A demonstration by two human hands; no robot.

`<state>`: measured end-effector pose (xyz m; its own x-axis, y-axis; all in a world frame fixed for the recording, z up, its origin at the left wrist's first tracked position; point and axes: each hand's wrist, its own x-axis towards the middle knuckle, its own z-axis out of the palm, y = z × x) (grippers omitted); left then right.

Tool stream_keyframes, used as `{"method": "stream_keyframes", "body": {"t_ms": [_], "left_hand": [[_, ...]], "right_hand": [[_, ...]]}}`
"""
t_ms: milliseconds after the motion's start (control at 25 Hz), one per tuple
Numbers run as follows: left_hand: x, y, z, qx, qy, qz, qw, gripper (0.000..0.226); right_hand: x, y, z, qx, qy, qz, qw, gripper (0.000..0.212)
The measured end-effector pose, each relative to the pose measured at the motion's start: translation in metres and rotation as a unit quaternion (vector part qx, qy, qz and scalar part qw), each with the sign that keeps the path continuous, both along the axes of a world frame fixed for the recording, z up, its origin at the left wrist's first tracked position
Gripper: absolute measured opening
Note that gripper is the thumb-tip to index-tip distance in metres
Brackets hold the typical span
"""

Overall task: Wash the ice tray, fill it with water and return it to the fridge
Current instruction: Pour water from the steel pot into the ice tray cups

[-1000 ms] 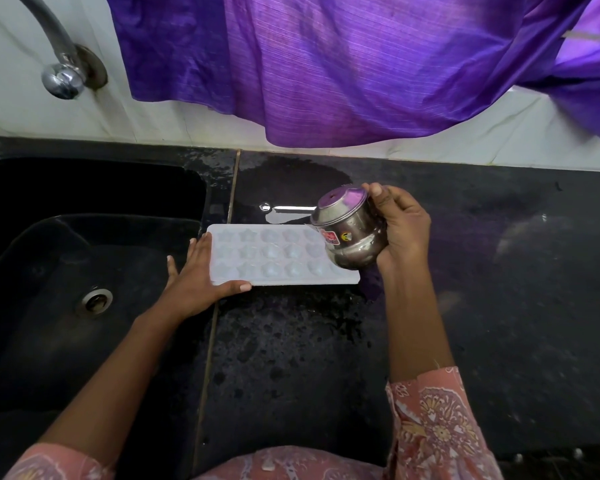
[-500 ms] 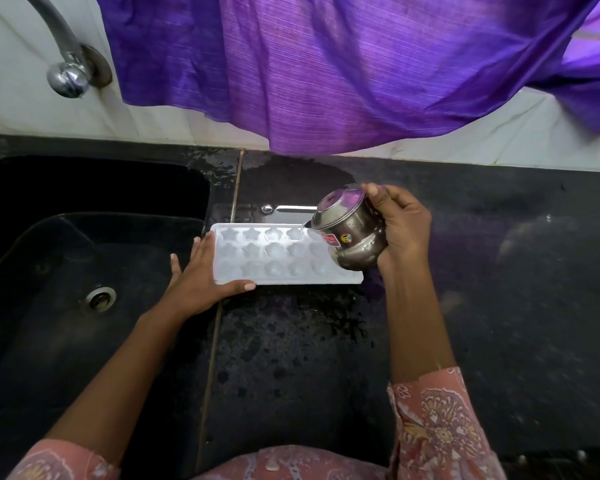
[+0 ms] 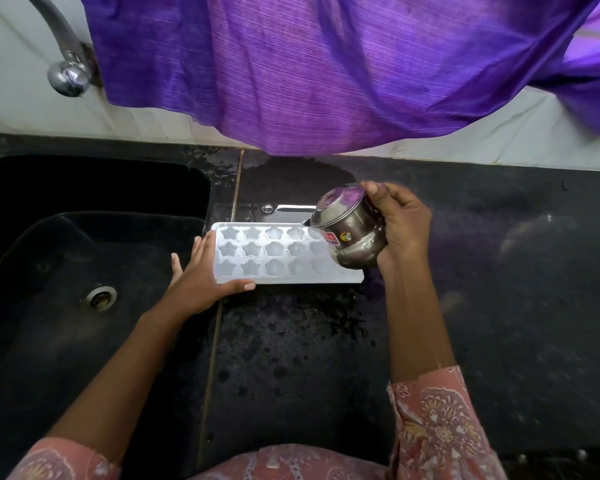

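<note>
A white ice tray [image 3: 257,258] with star and flower shaped cells lies flat on the wet black counter, beside the sink. My left hand [image 3: 201,278] grips its left end, thumb along the front edge. My right hand [image 3: 400,223] holds a small steel pot [image 3: 352,233] tilted to the left over the tray's right end. A thin stream of water runs from the pot's lip into a back-row cell. The pot hides the tray's rightmost cells.
A black sink [image 3: 84,271] with a metal drain [image 3: 100,298] lies to the left. A chrome tap [image 3: 66,74] juts from the white wall. Purple cloth [image 3: 326,64] hangs over the counter's back. A metal utensil [image 3: 284,208] lies behind the tray.
The pot has tipped further to the left and water now runs from its lip into the tray. My left hand stays on the tray's left end.
</note>
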<state>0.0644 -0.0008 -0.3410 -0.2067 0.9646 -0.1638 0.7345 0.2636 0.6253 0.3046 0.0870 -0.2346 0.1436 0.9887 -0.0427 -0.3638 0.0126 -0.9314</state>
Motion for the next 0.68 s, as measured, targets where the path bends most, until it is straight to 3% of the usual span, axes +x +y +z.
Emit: {"method": "stream_keyframes", "body": {"t_ms": [120, 280, 680], "left_hand": [[-0.0001, 0.0001, 0.0001, -0.002, 0.002, -0.004, 1.0, 0.141], [0.001, -0.0004, 0.0003, -0.001, 0.007, 0.001, 1.0, 0.128], [-0.0018, 0.0014, -0.0051, 0.008, 0.008, -0.001, 1.0, 0.125]], "right_hand": [[-0.0006, -0.0002, 0.0002, 0.001, -0.001, 0.002, 1.0, 0.016], [-0.0016, -0.0002, -0.0001, 0.002, -0.003, -0.001, 1.0, 0.015], [-0.0023, 0.0019, -0.0031, 0.007, 0.008, -0.001, 1.0, 0.014]]}}
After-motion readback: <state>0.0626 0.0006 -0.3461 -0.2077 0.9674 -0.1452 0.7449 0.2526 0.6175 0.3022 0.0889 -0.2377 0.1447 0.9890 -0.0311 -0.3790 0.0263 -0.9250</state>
